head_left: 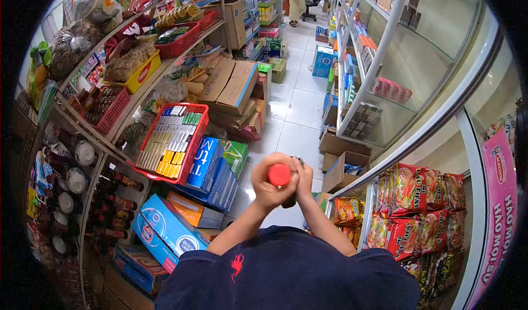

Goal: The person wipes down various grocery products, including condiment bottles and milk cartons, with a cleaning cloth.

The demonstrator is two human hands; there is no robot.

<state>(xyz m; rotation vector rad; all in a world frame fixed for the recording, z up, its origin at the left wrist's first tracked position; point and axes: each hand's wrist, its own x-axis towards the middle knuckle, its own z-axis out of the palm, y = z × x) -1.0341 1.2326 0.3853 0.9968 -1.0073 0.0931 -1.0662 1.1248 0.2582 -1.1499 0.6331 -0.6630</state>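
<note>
A bottle with a red cap (pixel 279 174) stands upright in front of my chest, seen almost straight down from above. My left hand (pixel 263 186) is wrapped round its upper part, the fingers curled about the cap and slightly blurred. Pressed close on the other side, my right hand (pixel 304 182) is closed against the bottle. A dark patch (pixel 289 202) shows below and between the hands. Most of the bottle's body is hidden under my fingers, and I cannot tell whether the right hand holds anything besides it.
On the left, shelves carry a red basket (pixel 204 124) of small packs, with milk cartons (pixel 165 227) stacked below. Noodle packs (pixel 410 189) fill a glass-sided cabinet on the right. Open cardboard boxes (pixel 352 167) border the tiled aisle (pixel 294 109). A person (pixel 295 2) stands far ahead.
</note>
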